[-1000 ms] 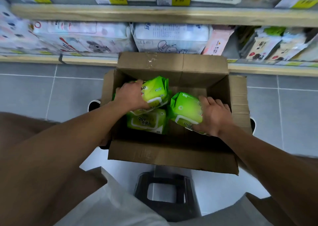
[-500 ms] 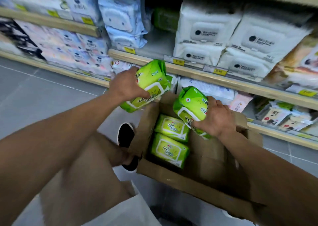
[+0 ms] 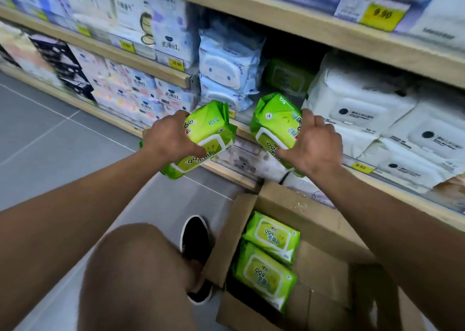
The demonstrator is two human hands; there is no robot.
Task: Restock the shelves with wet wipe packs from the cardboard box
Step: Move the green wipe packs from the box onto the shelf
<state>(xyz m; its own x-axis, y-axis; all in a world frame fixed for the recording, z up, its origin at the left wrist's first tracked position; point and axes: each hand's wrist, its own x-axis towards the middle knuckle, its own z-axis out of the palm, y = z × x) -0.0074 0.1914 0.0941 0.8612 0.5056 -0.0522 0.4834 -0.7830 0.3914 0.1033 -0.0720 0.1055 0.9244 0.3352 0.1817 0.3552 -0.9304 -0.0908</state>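
- Both hands are raised in front of the shelves, apart from each other, each clamped on its own green pack of wet wipes.
- Left hand (image 3: 168, 137) curls round the near end of the left pack (image 3: 201, 139), thumb across its printed face; this pack tilts with its crimped far end pointing toward 1 o'clock.
- Right hand (image 3: 312, 144) grips the right pack (image 3: 276, 121) from the 3 o'clock side, fingers over its top edge and thumb on the label; this pack stands more upright, its folded end up at 12 o'clock.
- The two held packs are near each other but not touching, with a gap between them at the middle of the view.
- Cardboard box (image 3: 284, 204) sits on the floor at 5 o'clock, flaps open, against the bottom shelf.
- Two more green packs lie inside the box along its left wall: one farther in (image 3: 273, 237), one nearer (image 3: 264, 276), labels up, touching end to end.
- A green pack on the shelf (image 3: 286, 75) shows at 12 o'clock beyond the right pack, blurred, between blue-white packs (image 3: 226, 68) at its 9 o'clock and large white packs (image 3: 359, 109) at its 3 o'clock.
- Yellow price tag (image 3: 381, 14) sits on the upper shelf edge at 1 o'clock.
- A bare knee (image 3: 133, 262) fills 7 o'clock, and a black shoe (image 3: 196, 237) rests on the grey floor tiles (image 3: 50, 134) just beside the box's left flap.
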